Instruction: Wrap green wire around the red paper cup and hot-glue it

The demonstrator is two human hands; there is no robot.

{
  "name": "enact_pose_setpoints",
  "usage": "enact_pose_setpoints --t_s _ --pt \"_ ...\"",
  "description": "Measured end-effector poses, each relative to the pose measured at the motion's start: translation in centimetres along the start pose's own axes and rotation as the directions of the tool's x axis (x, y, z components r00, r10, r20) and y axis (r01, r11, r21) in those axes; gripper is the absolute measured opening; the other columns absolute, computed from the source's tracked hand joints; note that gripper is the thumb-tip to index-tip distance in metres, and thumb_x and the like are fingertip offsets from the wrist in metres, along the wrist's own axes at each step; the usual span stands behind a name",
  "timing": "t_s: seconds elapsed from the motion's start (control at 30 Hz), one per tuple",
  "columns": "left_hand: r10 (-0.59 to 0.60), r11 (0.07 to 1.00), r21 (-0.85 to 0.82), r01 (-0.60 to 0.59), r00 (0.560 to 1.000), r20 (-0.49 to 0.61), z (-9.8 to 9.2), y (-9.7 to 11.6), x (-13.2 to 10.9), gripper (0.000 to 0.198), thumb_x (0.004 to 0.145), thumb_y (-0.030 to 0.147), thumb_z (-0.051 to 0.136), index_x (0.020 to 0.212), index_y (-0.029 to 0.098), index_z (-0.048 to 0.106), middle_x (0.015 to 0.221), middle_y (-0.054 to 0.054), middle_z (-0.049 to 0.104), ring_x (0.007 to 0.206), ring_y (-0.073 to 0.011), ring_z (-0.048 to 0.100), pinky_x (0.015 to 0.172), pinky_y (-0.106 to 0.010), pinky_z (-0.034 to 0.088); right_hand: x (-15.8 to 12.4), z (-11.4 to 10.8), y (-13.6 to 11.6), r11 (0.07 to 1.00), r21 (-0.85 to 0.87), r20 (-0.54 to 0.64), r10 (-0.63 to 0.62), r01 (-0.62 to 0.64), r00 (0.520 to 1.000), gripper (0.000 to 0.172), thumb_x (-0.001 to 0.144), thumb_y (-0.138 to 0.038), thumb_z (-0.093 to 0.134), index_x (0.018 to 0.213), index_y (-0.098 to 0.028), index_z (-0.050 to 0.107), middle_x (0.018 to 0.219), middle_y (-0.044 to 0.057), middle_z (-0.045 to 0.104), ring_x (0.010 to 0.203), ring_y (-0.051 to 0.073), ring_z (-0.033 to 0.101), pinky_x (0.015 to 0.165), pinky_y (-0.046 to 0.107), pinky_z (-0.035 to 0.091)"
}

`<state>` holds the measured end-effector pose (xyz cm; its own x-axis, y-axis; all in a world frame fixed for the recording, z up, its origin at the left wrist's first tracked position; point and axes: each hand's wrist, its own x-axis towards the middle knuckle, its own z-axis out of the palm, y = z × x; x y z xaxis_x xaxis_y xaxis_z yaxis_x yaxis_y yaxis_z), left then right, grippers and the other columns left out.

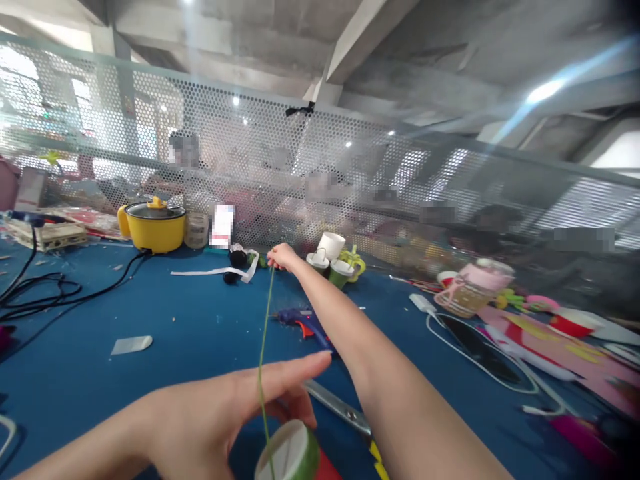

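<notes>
My right hand (283, 257) reaches far forward over the table, its fingers pinched on the upper end of a thin green string (267, 320). The string runs down taut, past my left index finger, into the mouth of a small paper cup (313, 453). This cup has a white inside, a green band at the rim and red below. My left hand (240, 400) grips the cup at the bottom of the view, index finger stretched out and other fingers curled behind it. Under my right forearm lie a blue glue gun (295, 317) and a pair of scissors (340, 407), both partly hidden.
Beyond my right hand stand several small cups (331, 245). A white ribbon (210, 272) and a yellow electric pot (157, 227) are at the back left, cables (45, 297) at far left. On the right lie a phone (475, 347), a white cable and a pink-lidded jar (473, 287).
</notes>
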<state>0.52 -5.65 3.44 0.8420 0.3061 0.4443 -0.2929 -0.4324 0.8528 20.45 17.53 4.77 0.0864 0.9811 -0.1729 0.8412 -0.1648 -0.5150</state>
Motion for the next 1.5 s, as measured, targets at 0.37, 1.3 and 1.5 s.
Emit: enact_pose_setpoints --t_s 0.37,1.3,1.5 --pt "-0.166 0.969 -0.212 0.131 0.973 -0.159 -1.3 -2.2 0.5 0.107 0.066 0.006 0.062 0.144 0.037 -0.004 0.11 -0.004 0.044 0.097 -0.0176 0.053 0.088 -0.039 0.045 -1.2 -2.8 -1.5 0.93 -0.359 -0.06 -0.102 0.074 0.993 0.031 0.089 -0.032 0.054 0.117 -0.017 0.055 0.118 0.009 0.057 0.098 0.021 0.059 0.082 0.041 0.051" --pt "-0.291 0.955 -0.037 0.295 0.898 -0.33 -4.0 -4.8 -0.3 0.107 0.066 0.011 0.068 0.144 0.033 -0.002 0.101 -0.002 0.048 0.094 -0.0188 0.053 0.091 -0.045 0.042 -20.1 -1.0 8.0 0.936 0.307 -0.215 -0.11 0.174 0.97 0.019 0.074 -0.029 0.057 0.087 -0.015 0.056 0.059 -0.002 0.057 0.053 0.014 0.055 0.05 0.025 0.044" --pt "-0.305 0.943 0.017 0.331 0.885 -0.352 -4.3 -5.4 -0.4 0.107 0.066 0.011 0.068 0.144 0.032 -0.001 0.102 -0.004 0.049 0.093 -0.019 0.052 0.086 -0.042 0.045 -24.5 -0.4 6.2 0.839 0.498 -0.018 -0.242 0.219 0.97 0.022 0.07 -0.03 0.058 0.086 -0.016 0.059 0.062 -0.001 0.057 0.049 0.011 0.052 0.046 0.025 0.046"
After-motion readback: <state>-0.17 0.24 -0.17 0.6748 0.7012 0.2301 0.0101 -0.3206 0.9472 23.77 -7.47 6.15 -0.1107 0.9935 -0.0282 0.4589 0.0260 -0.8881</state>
